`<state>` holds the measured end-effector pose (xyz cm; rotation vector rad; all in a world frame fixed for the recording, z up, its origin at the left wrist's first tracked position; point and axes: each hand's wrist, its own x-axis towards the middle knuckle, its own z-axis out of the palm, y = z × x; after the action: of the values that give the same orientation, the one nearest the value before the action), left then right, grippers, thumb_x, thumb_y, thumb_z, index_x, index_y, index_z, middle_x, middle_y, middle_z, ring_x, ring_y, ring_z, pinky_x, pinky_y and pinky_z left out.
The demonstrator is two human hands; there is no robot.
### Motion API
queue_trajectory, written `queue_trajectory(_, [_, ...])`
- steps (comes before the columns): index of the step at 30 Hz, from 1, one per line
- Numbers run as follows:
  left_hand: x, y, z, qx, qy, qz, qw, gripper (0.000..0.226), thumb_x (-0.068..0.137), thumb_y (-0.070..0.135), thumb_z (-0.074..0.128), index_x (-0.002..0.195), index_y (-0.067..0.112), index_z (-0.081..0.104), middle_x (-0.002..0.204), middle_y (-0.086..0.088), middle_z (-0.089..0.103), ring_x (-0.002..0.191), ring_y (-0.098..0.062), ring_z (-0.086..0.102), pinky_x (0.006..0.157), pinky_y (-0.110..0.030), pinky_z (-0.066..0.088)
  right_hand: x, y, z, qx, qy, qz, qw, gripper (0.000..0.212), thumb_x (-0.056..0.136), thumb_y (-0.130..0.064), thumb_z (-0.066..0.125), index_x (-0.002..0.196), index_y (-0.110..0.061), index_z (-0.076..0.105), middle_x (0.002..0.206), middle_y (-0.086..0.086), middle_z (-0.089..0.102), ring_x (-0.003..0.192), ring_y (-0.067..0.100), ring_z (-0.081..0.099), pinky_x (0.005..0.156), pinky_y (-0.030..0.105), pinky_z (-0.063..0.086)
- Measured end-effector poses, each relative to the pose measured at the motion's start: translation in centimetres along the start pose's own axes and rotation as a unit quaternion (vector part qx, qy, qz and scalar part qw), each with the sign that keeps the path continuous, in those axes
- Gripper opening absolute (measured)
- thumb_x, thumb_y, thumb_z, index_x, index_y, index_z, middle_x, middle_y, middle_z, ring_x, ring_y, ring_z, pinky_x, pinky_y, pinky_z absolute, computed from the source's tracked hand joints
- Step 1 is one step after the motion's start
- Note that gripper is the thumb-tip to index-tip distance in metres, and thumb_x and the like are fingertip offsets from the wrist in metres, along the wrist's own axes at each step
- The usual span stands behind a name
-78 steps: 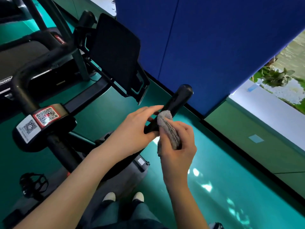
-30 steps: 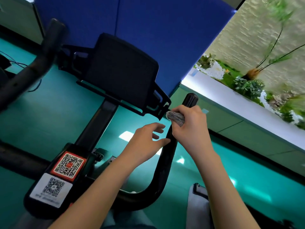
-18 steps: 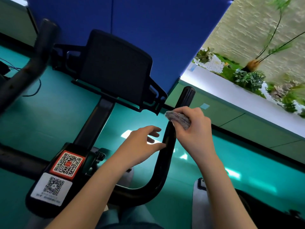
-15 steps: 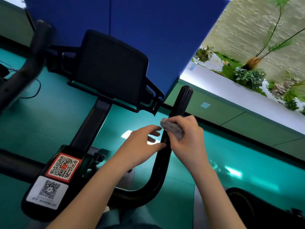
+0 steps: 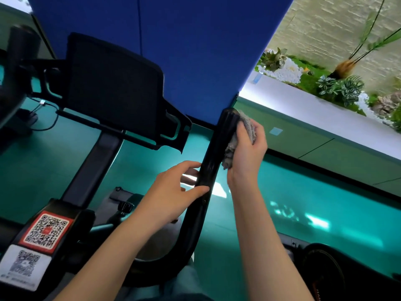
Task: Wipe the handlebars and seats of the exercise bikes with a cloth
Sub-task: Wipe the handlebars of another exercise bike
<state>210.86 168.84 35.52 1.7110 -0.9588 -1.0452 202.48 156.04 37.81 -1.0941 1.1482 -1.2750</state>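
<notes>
Seen from the head camera, the person stands over an exercise bike and works on the black handlebar (image 5: pixel 209 168) that curves up from the lower middle of the frame to a rounded tip at centre right. The right hand (image 5: pixel 247 148) is closed round a crumpled grey cloth (image 5: pixel 248 126), fingers curled over it, and presses it against the right side of the handlebar just below the tip. A fold of the cloth pokes out above the fingers and another hangs below the palm, touching the bar.

The left hand (image 5: pixel 173 192) holds the same handlebar lower down, near the centre of the frame. Its thumb lies on the near face of the bar and its fingers reach round the far side. The two hands are close but not touching.

Left of the bar, in the upper left and centre, the bike's black screen panel (image 5: pixel 112 88) stands tilted on its stem. At lower left a red QR sticker (image 5: pixel 46 231) sits above a white QR sticker (image 5: pixel 23 266) on the frame. A second grip (image 5: pixel 21 46), blurred, shows at the far upper left.

Behind it all stands a blue partition (image 5: pixel 195 51). The floor (image 5: pixel 325 203) is glossy teal with bright reflections. At upper right a white ledge (image 5: pixel 314 109) carries green plants (image 5: pixel 338 85) before a pale brick wall. A dark rounded thing at lower right is too cut off to name.
</notes>
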Motion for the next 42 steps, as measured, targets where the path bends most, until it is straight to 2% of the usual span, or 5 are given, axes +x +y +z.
queue_trajectory(8, [0.1, -0.2, -0.1, 0.002, 0.003, 0.007, 1.000, 0.042, 0.074, 0.027, 0.075, 0.103, 0.048, 0.054, 0.098, 0.024, 0.063, 0.093, 0.005, 0.060, 0.086, -0.028, 0.051, -3.1, 3.2, -3.1, -0.007, -0.096, 0.025, 0.995, 0.012, 0.082, -0.022, 0.060, 0.087, -0.013, 0.053, 0.068, -0.004, 0.055, 0.064, 0.018, 0.048, 0.055, 0.029, 0.039])
queue_trajectory(23, [-0.3, -0.2, 0.0, -0.006, 0.011, 0.008, 1.000, 0.040, 0.076, 0.025, 0.074, 0.099, 0.051, 0.056, 0.094, 0.023, 0.066, 0.089, 0.007, 0.061, 0.074, -0.014, 0.046, -3.3, 4.8, -3.7, 0.117, -0.231, 0.159, 0.953, 0.006, 0.085, -0.015, 0.056, 0.079, -0.016, 0.055, 0.103, 0.026, 0.063, 0.094, 0.034, 0.059, 0.088, 0.055, 0.043])
queue_trajectory(27, [-0.9, -0.5, 0.0, 0.004, 0.022, 0.005, 1.000, 0.034, 0.075, 0.031, 0.072, 0.101, 0.048, 0.058, 0.087, 0.027, 0.066, 0.088, 0.006, 0.062, 0.079, -0.020, 0.047, -5.4, 5.8, -5.0, 0.118, -0.215, 0.188, 0.951, 0.004, 0.083, -0.018, 0.059, 0.081, -0.015, 0.056, 0.093, 0.017, 0.066, 0.086, 0.030, 0.060, 0.077, 0.042, 0.046])
queue_trajectory(37, [-2.5, -0.6, -0.3, 0.006, 0.017, -0.014, 1.000, 0.038, 0.074, 0.042, 0.068, 0.110, 0.043, 0.056, 0.096, 0.026, 0.062, 0.086, 0.011, 0.060, 0.074, -0.017, 0.043, -7.5, 3.3, -5.7, -0.068, -0.050, -0.063, 0.994, 0.010, 0.083, -0.011, 0.060, 0.092, -0.013, 0.060, 0.079, -0.014, 0.061, 0.070, -0.001, 0.056, 0.065, 0.012, 0.044])
queue_trajectory(42, [-3.5, -0.8, -0.3, -0.001, -0.002, -0.004, 1.000, 0.041, 0.076, 0.037, 0.069, 0.114, 0.043, 0.055, 0.094, 0.032, 0.060, 0.086, 0.011, 0.059, 0.073, -0.014, 0.048, -10.6, 3.7, -5.1, -0.117, -0.062, -0.068, 0.989, 0.017, 0.081, -0.011, 0.059, 0.098, -0.012, 0.062, 0.097, 0.011, 0.063, 0.093, 0.025, 0.060, 0.084, 0.037, 0.049])
